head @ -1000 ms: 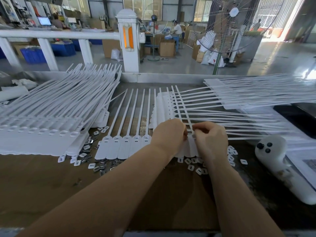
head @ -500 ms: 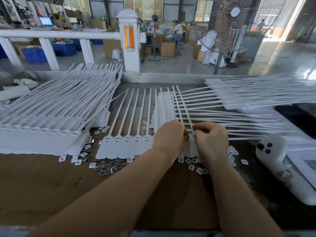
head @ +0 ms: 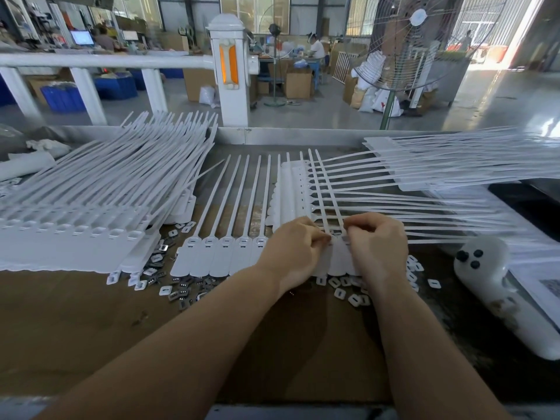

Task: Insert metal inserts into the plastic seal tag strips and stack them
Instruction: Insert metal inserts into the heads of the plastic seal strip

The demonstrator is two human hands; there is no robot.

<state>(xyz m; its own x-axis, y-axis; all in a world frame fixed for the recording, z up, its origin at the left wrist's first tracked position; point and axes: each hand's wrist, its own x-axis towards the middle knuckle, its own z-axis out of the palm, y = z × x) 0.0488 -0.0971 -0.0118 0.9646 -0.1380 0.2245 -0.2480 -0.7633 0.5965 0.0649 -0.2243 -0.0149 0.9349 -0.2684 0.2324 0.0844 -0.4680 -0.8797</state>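
A joined strip of white plastic seal tags [head: 218, 259] lies flat on the bench in front of me, tails pointing away. My left hand [head: 295, 248] and my right hand [head: 377, 245] sit side by side over the strip's right end, fingers curled, pinching at a tag head between them. What the fingertips hold is too small to make out. Small metal inserts [head: 181, 294] and white caps [head: 345, 291] lie scattered along the strip's near edge. A big stack of strips [head: 91, 213] lies to the left.
More strips [head: 454, 168] fan out at the right and behind my hands. A white controller [head: 497, 283] lies at the right beside a dark slab [head: 533, 201]. Brown cardboard [head: 91, 328] covers the bench. A metal rail [head: 291, 136] borders the far edge.
Both hands have stayed on the same tag head; only the fingertips have shifted slightly. The strip has not moved.
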